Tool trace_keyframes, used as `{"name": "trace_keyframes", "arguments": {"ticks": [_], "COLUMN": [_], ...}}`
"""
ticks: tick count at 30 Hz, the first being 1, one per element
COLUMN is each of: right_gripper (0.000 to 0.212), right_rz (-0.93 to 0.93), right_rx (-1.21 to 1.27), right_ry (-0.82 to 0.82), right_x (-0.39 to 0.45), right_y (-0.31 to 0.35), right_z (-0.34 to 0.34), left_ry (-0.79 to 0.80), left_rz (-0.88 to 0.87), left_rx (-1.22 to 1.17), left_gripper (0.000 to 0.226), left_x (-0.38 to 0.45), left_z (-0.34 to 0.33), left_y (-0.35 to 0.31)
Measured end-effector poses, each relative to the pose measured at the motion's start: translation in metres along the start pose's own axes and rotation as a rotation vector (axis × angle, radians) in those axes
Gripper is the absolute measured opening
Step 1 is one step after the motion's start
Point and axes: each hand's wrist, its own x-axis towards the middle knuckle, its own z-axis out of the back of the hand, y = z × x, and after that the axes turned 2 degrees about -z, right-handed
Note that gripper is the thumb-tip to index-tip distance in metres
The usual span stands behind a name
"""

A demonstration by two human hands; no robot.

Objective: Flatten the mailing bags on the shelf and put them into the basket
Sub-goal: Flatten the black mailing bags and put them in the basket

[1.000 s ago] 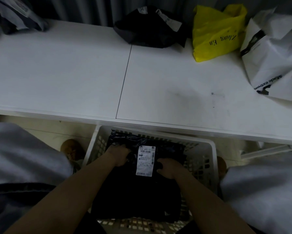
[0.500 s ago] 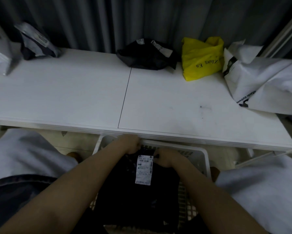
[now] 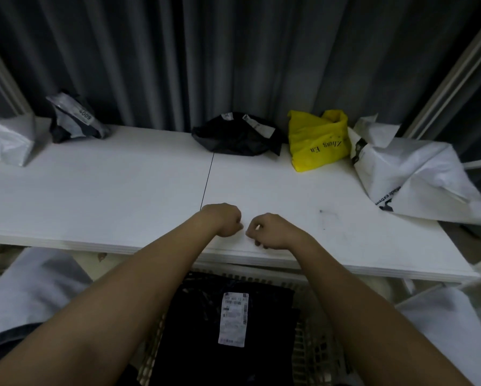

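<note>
nearest me a flat black mailing bag [image 3: 222, 327] lay in the white basket [image 3: 311, 349], long axis running away from me, its white label [image 3: 233, 319] upright; the basket's front was cut off. above the shelf [image 3: 94, 196] edge my left hand [image 3: 224, 220] and right hand [image 3: 270, 231] hung curled, just apart, holding nothing. at the back sat crumpled black [image 3: 236, 135], yellow [image 3: 317, 140], white [image 3: 417, 174] and grey [image 3: 75, 118] bags.

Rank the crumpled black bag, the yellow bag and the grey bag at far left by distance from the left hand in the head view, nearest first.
From the left hand:
1. Crumpled black bag, straight ahead at the shelf's back edge.
2. Yellow bag, back right, beside the black one.
3. Grey bag, back left corner.
</note>
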Motion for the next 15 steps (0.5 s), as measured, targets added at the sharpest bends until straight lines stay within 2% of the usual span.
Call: {"name": "trace_keyframes", "arguments": {"ticks": [4,9,15], "right_gripper": [0.022,0.020,0.020], "right_rz": [0.066,0.077,0.098], "right_rx": [0.038,0.106,0.103], "right_ry": [-0.194,-0.320,-0.444], "right_x": [0.019,0.054,0.108], "right_y": [0.004,-0.006,-0.024], "right_z": [0.024,0.039,0.043], "left_ry": [-0.120,-0.321,-0.434], "left_rz": [0.021,0.086,0.168], "left_rx": [0.026,0.001,-0.154], "left_gripper": [0.034,0.034,0.039], "left_x": [0.017,0.047,0.096], "left_z": [0.021,0.030,0.030], "left_y": [0.005,0.022,0.049]}}
